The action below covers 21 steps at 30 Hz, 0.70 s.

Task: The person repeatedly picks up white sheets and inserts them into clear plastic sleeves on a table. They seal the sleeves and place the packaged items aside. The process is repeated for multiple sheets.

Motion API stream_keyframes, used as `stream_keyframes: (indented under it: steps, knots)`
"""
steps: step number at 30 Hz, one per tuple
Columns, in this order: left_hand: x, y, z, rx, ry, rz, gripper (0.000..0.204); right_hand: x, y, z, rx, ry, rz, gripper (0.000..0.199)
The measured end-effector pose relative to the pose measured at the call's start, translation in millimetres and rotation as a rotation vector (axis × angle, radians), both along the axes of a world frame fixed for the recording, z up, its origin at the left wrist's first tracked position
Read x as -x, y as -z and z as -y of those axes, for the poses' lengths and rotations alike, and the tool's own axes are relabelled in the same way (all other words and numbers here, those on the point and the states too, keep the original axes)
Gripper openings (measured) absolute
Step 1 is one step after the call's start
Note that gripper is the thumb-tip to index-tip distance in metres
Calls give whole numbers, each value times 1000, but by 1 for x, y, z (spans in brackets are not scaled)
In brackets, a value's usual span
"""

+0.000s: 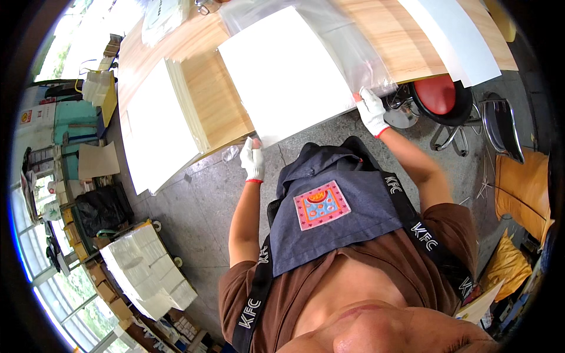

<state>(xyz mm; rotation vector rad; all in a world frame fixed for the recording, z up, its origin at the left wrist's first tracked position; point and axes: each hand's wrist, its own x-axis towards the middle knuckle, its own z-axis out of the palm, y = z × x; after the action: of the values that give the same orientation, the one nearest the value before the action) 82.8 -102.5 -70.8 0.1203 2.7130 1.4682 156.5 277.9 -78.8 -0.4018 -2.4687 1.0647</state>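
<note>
A large white sheet or stack of sheets point(288, 70) lies on the wooden table, its near edge reaching past the tabletop. My left hand point(252, 160), in a white glove with bare fingertips and a red cuff, is closed at its near left corner. At the near right corner my right hand point(372, 112), gloved alike, grips the edge between thumb and fingers. Clear plastic film point(368, 65) spreads under and beyond the sheets on the right, its end next to my right hand. How many layers each hand holds cannot be made out.
Another white stack point(159, 123) overhangs the wooden table point(220, 88) at left. More white sheets point(456, 41) lie at far right. Below them stand a red-seated stool point(434, 94) and a black chair point(500, 126). A wrapped white pile point(147, 267) sits on a wheeled cart at lower left.
</note>
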Motion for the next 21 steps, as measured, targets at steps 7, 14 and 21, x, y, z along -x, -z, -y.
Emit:
stream_keyframes:
  steps: [7, 14, 21]
  knots:
    - [5, 43, -46, -820, -627, 178, 30, 25, 14, 21, 327, 338, 12, 23]
    - [7, 24, -28, -458, -366, 279, 31, 19, -59, 14, -113, 216, 48, 15]
    - [16, 32, -9, -358, -170, 298, 58, 5, -72, 117, -570, -562, -12, 62]
